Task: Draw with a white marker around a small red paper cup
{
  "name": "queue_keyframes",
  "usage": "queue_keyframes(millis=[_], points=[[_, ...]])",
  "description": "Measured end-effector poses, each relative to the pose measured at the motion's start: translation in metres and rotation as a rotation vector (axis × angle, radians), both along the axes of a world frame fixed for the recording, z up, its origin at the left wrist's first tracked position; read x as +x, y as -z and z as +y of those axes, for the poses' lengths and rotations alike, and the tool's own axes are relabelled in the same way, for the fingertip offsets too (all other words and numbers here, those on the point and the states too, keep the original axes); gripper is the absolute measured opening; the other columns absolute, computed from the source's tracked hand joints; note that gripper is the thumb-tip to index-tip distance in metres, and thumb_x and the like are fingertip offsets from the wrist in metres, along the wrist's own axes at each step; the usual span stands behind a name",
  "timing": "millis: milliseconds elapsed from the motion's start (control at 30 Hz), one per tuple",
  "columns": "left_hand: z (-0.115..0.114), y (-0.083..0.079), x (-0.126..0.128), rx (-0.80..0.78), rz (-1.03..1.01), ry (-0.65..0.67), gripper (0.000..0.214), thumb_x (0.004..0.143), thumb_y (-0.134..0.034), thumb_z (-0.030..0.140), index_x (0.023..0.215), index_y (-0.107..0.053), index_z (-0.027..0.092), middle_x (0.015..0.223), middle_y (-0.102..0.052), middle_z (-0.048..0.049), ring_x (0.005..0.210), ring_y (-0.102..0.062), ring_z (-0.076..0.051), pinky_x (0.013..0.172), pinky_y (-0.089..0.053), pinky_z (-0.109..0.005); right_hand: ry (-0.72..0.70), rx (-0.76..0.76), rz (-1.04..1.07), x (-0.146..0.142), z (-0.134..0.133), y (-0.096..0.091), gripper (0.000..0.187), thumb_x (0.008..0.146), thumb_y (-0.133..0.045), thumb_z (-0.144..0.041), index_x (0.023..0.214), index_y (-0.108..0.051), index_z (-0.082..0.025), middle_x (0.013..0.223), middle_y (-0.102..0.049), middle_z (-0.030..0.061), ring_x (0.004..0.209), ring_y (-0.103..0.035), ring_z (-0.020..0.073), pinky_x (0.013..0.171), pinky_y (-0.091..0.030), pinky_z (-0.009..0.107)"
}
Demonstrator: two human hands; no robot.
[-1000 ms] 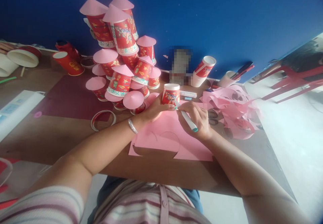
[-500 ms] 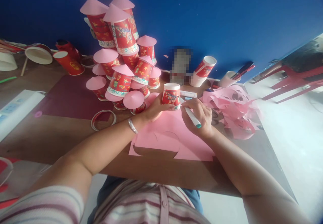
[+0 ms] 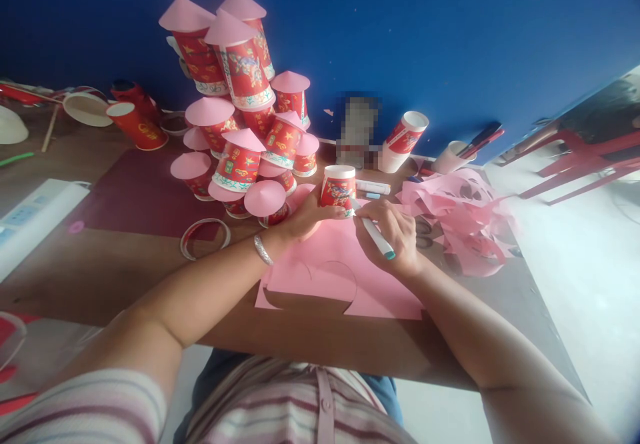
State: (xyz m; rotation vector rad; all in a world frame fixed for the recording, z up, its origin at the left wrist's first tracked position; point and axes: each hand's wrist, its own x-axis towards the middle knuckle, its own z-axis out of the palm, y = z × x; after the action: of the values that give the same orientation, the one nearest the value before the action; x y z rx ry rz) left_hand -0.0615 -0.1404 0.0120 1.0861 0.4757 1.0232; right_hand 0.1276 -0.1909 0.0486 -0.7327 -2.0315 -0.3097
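Observation:
My left hand (image 3: 307, 219) is closed around the lower part of a red patterned paper cup (image 3: 338, 187), which stands roughly upright with its white end up. In my right hand (image 3: 393, 234) is a white marker with a green end (image 3: 377, 238). Its tip is at the cup's lower right side; whether it touches is too small to tell. Pink paper sheets (image 3: 320, 277) with curved cut edges and drawn arcs lie beneath both hands. Left of the cup rises a stack of red cups with pink paper cones (image 3: 239, 159) on them.
Pink paper scraps (image 3: 465, 211) are heaped at the right, with scissors (image 3: 425, 231) beside them. Another marker (image 3: 374, 187) lies behind my right hand. Stacked cups (image 3: 404, 141) and a pen cup (image 3: 451, 157) stand along the blue wall. A tape roll (image 3: 205, 239) and a power strip (image 3: 37, 221) are at left.
My right hand and the marker have shifted slightly left, bringing the tip closer over the cup's side. My left hand and the cup are nearly still.

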Motion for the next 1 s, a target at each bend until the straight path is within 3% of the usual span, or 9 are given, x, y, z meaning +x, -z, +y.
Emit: queue_keyframes(millis=[533, 767, 1000], points=[[-0.0009, -0.0022, -0.0002, 0.012, -0.010, -0.008, 0.045, 0.073, -0.095, 0.031, 0.112, -0.077, 0.020, 0.102, -0.077, -0.0055, 0.100, -0.071, -0.021, 0.093, -0.057, -0.037, 0.046, 0.044, 0.045, 0.0023, 0.0008, -0.0065, 0.018, 0.098, -0.063, -0.010, 0.110, -0.062, -0.024, 0.088, -0.073, 0.0000, 0.070, -0.071, 0.0145, 0.060, -0.057, 0.026], [-0.0004, 0.0030, -0.0002, 0.011, 0.025, 0.005, 0.051, 0.075, -0.095, 0.035, 0.117, -0.073, 0.019, 0.115, -0.077, -0.0090, 0.110, -0.070, -0.026, 0.099, -0.055, -0.042, 0.030, 0.035, 0.034, 0.0037, 0.0018, -0.0058, 0.016, 0.099, -0.064, -0.011, 0.110, -0.062, -0.022, 0.090, -0.074, 0.0015, 0.071, -0.072, 0.0145, 0.060, -0.057, 0.025], [0.0012, 0.0052, -0.0007, 0.040, 0.051, 0.026, 0.049, 0.076, -0.095, 0.036, 0.115, -0.072, 0.018, 0.116, -0.076, -0.0099, 0.110, -0.070, -0.027, 0.097, -0.053, -0.042, 0.008, 0.001, 0.039, 0.0037, 0.0018, -0.0064, 0.026, 0.097, -0.064, -0.006, 0.116, -0.064, -0.023, 0.095, -0.076, 0.0018, 0.079, -0.076, 0.0161, 0.065, -0.061, 0.026]])
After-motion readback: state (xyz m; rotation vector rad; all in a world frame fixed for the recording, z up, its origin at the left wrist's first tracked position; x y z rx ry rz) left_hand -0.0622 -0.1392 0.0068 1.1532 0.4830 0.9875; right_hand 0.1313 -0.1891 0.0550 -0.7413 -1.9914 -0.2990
